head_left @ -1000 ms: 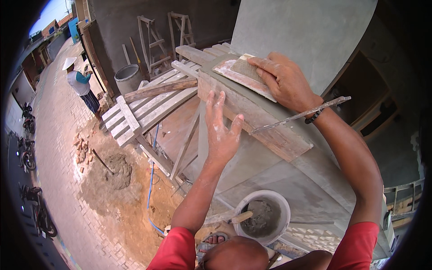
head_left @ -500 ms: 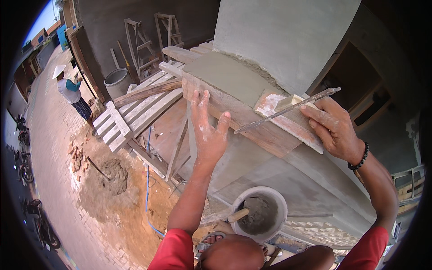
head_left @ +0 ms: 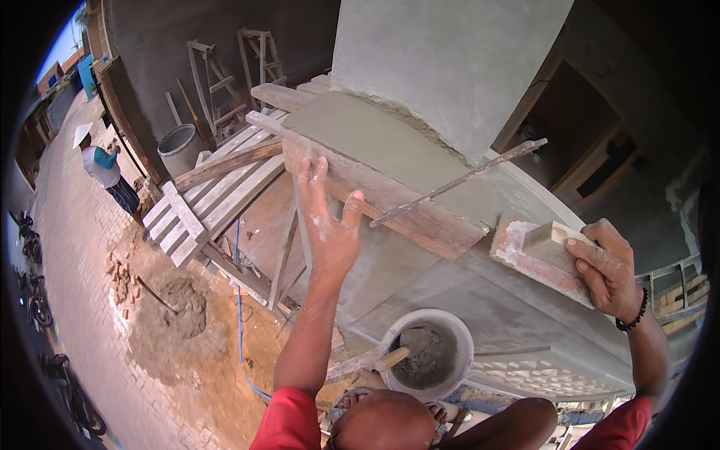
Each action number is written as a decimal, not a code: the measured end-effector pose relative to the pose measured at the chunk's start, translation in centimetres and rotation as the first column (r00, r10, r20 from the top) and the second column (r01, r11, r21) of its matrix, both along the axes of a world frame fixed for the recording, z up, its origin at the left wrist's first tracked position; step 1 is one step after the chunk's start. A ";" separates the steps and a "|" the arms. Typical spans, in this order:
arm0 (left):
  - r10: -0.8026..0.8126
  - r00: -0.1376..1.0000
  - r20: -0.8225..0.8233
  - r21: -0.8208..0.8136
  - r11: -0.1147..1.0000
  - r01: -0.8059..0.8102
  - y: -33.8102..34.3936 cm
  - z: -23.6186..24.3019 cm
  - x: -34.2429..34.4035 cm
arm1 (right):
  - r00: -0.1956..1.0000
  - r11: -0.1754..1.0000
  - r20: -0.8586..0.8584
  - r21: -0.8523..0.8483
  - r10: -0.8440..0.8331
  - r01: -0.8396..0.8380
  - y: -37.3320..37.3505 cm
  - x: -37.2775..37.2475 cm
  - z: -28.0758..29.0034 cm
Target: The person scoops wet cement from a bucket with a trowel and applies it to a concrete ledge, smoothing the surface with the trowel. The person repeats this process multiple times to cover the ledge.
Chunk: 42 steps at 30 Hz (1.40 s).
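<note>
My left hand (head_left: 330,232), dusted with mortar, rests its spread fingers against the face of a wooden board (head_left: 427,225). The board runs along the front edge of a ledge topped with smooth wet mortar (head_left: 375,131). Across the board and ledge lies a thin metal rod (head_left: 461,182), slanting up to the right. Beyond the board's right end, my right hand (head_left: 609,270) is closed round the block handle of a plastering float (head_left: 517,244). White residue marks the float's face; its underside is hidden.
Below my arms stands a bucket of mortar (head_left: 429,311) with a wooden-handled tool across its rim. Slatted planks (head_left: 214,199) lie left of the ledge. A mortar heap (head_left: 180,307) and broken bricks (head_left: 122,281) sit on the ground. A person in a conical hat (head_left: 105,165) stands far left.
My right hand has moved right with the float, from beside the rod to past the board's right end. My left hand stays against the board, and the view has shifted slightly.
</note>
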<state>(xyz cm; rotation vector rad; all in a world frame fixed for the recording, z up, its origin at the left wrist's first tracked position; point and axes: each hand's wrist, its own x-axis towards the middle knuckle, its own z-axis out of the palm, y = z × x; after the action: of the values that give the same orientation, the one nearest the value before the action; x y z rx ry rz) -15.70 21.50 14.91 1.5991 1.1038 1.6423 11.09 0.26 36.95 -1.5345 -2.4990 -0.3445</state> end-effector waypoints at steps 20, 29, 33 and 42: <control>-0.039 0.999 0.022 -0.002 0.999 0.040 -0.2 0.4 -0.5 | 0.986 0.998 -0.156 -0.012 -0.057 0.056 2.4 1.3 -2.5; -0.037 0.998 0.056 -0.024 0.999 0.038 -0.2 0.4 0.2 | 0.959 0.992 -0.284 0.117 -0.005 0.039 4.4 0.0 -2.6; -0.050 0.997 0.065 -0.037 0.998 0.052 -0.3 0.6 -0.1 | 0.963 0.988 -0.257 0.146 0.083 -0.046 9.8 -2.5 -4.1; -0.035 0.999 -0.003 0.016 0.999 0.036 0.0 0.0 -0.4 | 0.983 0.999 -0.177 0.010 -0.039 0.042 6.3 -0.8 -3.6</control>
<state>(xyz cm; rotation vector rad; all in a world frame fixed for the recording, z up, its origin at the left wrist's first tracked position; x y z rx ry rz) -16.15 21.51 14.89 1.6221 1.0600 1.6304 10.30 6.60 33.39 -1.5398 -2.3279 -0.2202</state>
